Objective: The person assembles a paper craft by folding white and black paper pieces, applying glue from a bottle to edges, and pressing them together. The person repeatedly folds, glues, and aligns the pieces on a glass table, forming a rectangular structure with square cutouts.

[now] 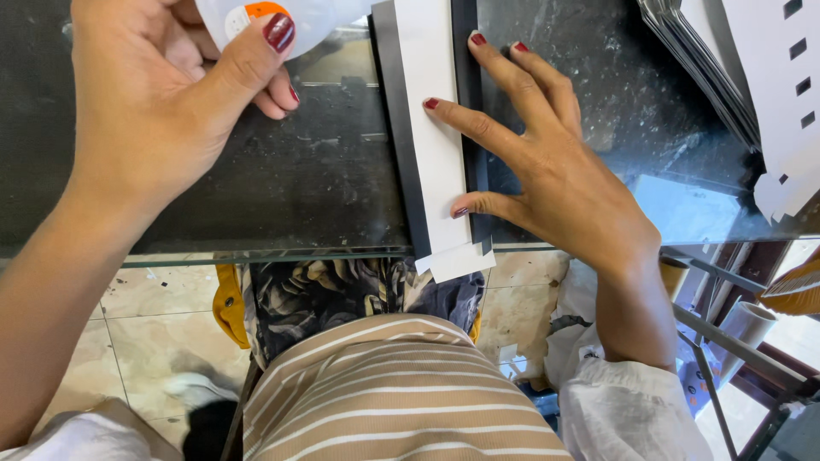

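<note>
Head view. Left hand point(145, 102): fingers clenched around a white plastic bottle point(290, 17) with an orange mark, held at the top edge above the dark glass bench point(282, 179). Right hand point(547, 171): fingers released and spread, pressing flat on a long white strip point(436, 145) that lies on a black strip point(401, 171) (both run lengthwise across the bench, their near end overhanging its front edge). Stack of white and grey punched sheets point(752, 77): far right of the bench, well apart from the hands. Tiled floor point(162, 324): seen below through the glass.
</note>
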